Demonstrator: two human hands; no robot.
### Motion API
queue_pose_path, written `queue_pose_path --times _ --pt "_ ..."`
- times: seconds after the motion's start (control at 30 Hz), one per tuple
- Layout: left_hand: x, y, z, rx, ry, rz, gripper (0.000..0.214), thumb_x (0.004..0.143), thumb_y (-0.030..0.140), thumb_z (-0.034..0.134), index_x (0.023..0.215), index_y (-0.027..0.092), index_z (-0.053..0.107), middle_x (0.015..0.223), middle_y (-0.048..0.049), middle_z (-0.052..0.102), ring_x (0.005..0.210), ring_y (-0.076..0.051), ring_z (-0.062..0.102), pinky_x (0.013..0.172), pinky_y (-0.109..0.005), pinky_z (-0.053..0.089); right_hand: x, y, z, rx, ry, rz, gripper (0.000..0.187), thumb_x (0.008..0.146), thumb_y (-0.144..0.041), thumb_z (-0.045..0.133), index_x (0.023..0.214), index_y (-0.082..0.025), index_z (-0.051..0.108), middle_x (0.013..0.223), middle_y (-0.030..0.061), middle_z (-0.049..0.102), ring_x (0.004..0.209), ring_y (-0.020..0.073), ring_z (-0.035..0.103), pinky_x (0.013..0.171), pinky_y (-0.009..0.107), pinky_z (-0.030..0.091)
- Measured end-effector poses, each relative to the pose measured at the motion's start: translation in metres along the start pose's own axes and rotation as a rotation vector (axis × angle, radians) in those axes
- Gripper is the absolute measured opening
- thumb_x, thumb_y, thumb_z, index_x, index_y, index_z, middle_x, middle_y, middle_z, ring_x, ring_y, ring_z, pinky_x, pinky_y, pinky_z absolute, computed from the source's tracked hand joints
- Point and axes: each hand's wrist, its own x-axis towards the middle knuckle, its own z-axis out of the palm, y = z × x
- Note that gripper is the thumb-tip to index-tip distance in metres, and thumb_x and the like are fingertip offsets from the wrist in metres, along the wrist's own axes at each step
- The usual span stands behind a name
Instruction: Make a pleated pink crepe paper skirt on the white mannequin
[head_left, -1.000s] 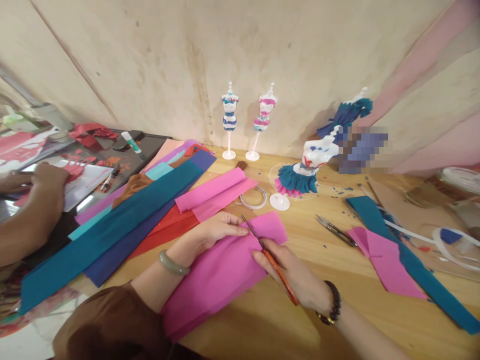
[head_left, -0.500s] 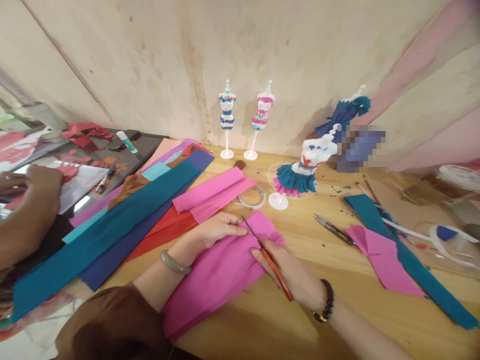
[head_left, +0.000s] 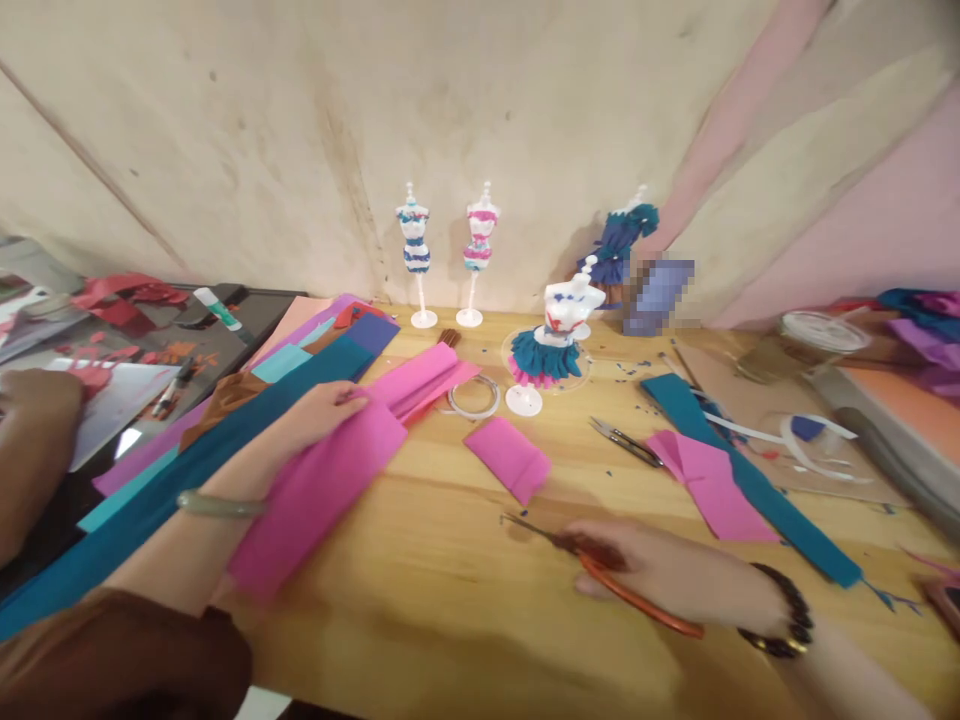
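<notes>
My left hand (head_left: pixel 319 412) pinches the upper edge of a large pink crepe paper sheet (head_left: pixel 322 500), which lies over the left part of the table beside the other coloured strips. In my right hand (head_left: pixel 645 565) are scissors with orange handles (head_left: pixel 637 597), their blades pointing left, just above the wood. Between the hands, a small folded pink crepe paper piece (head_left: pixel 510 455) lies apart from the sheet. Behind it stands a mini dress form (head_left: pixel 551 345) wearing a teal and pink ruffled skirt.
Two mini dress forms (head_left: pixel 415 240) with painted bands stand by the wall, and a dressed one (head_left: pixel 622 240) is further right. Thread snips (head_left: pixel 626 442), a pink strip (head_left: pixel 712 490) and a teal strip (head_left: pixel 757 480) lie right. Another person's arm (head_left: pixel 34 440) is at far left.
The small pink piece has come off the sheet and lies on the table. My left hand has drawn the sheet leftward; my right hand has moved right and down with the scissors.
</notes>
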Motion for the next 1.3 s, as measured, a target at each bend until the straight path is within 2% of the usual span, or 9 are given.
queue_pose_path --times 0.17,0.3,0.4,0.63,0.7,0.87,1.0,1.13,1.3 --pt "0.033 -0.026 -0.025 0.224 0.025 0.077 0.050 0.078 0.057 0.054 0.099 0.013 0.066 0.100 -0.0092 0.073 0.094 -0.028 0.065 0.085 -0.033 0.047 -0.017 0.025 -0.049 -0.279 0.085 0.200 0.037 0.082 -0.031 0.057 0.116 -0.022 0.068 0.098 0.0065 0.075 0.085 0.0238 0.071 0.075 0.033 0.055" --pt "0.040 -0.034 -0.017 0.377 0.076 0.106 0.057 0.084 0.048 0.047 0.123 0.007 0.056 0.112 -0.0160 0.070 0.101 -0.034 0.065 0.089 -0.039 0.047 -0.004 0.033 -0.082 -0.548 0.263 0.343 0.040 0.089 -0.032 0.052 0.124 -0.016 0.064 0.102 0.0092 0.075 0.093 0.0248 0.071 0.083 0.033 0.053" --pt "0.037 -0.035 -0.009 0.458 0.109 0.152 0.054 0.085 0.042 0.046 0.125 0.009 0.056 0.117 -0.0190 0.069 0.103 -0.037 0.065 0.089 -0.043 0.049 0.022 0.038 -0.098 -0.631 0.339 0.427 0.032 0.093 -0.026 0.053 0.121 -0.016 0.065 0.107 0.0121 0.073 0.100 0.0264 0.069 0.086 0.033 0.051" --pt "0.014 -0.003 0.011 0.486 0.346 0.272 0.046 0.081 0.022 0.039 0.118 0.009 0.063 0.127 -0.0204 0.064 0.123 -0.038 0.054 0.103 -0.049 0.040 0.091 0.049 -0.123 -0.731 0.439 0.623 0.035 0.095 -0.033 0.061 0.125 -0.017 0.058 0.126 0.0100 0.061 0.104 0.0229 0.064 0.087 0.044 0.055" --pt "0.003 0.017 0.028 0.329 0.302 0.353 0.041 0.085 0.025 0.040 0.110 0.009 0.067 0.117 -0.0217 0.068 0.118 -0.038 0.056 0.105 -0.050 0.037 0.103 0.052 -0.125 -0.740 0.448 0.659 0.035 0.094 -0.033 0.062 0.125 -0.015 0.058 0.125 0.0109 0.061 0.104 0.0232 0.064 0.087 0.043 0.055" --pt "-0.013 0.066 0.092 0.209 0.113 0.421 0.029 0.089 0.036 0.050 0.095 0.020 0.074 0.104 -0.0119 0.074 0.100 -0.028 0.064 0.097 -0.038 0.043 0.113 0.049 -0.117 -0.720 0.439 0.662 0.037 0.093 -0.032 0.063 0.124 -0.012 0.058 0.124 0.0128 0.061 0.104 0.0238 0.064 0.087 0.043 0.055" --pt "-0.007 0.081 0.130 0.111 0.036 0.386 0.019 0.081 0.035 0.065 0.084 0.019 0.074 0.095 -0.0125 0.073 0.094 -0.028 0.065 0.086 -0.035 0.045 0.098 0.031 -0.091 -0.624 0.410 0.516 0.037 0.093 -0.032 0.063 0.124 -0.013 0.059 0.125 0.0126 0.061 0.104 0.0236 0.064 0.087 0.043 0.055" --pt "0.000 0.083 0.146 -0.005 0.010 0.343 0.016 0.071 0.027 0.073 0.061 0.019 0.064 0.073 -0.0082 0.067 0.078 -0.026 0.062 0.075 -0.034 0.044 0.079 0.011 -0.040 -0.402 0.260 0.231 0.036 0.099 -0.042 0.046 0.091 -0.017 0.070 0.093 0.0076 0.073 0.086 0.0194 0.067 0.080 0.031 0.051" --pt "-0.002 0.083 0.151 -0.218 -0.004 0.338 0.016 0.075 0.028 0.068 0.064 0.019 0.060 0.065 -0.0017 0.063 0.067 -0.019 0.059 0.067 -0.029 0.044 0.076 0.004 0.001 -0.125 0.169 0.088 0.024 0.083 -0.038 0.063 0.072 -0.017 0.064 0.076 0.0050 0.070 0.073 0.0193 0.063 0.069 0.031 0.047"
